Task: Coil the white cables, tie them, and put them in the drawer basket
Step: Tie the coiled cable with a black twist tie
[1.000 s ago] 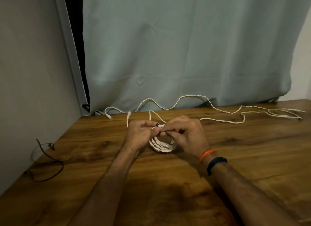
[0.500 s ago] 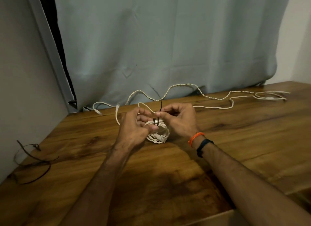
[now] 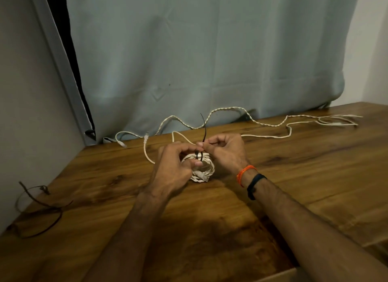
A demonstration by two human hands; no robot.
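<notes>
A small coil of white twisted cable point(image 3: 202, 169) rests on the brown wooden table point(image 3: 294, 176), between the two hands. The left hand point(image 3: 174, 168) curls its fingers round the coil's left side and holds it. The right hand point(image 3: 224, 149) pinches a thin black tie point(image 3: 204, 132) between thumb and forefinger; the tie wraps over the coil's top and its free end stands upright above the fingers. An orange thread band point(image 3: 244, 173) and a black wristband point(image 3: 255, 185) sit on the right wrist. Loose white cables point(image 3: 268, 125) trail along the table's far edge below a pale blue-grey curtain point(image 3: 210, 50). More dark ties point(image 3: 39, 206) lie at the table's left edge. No writing is readable.
</notes>
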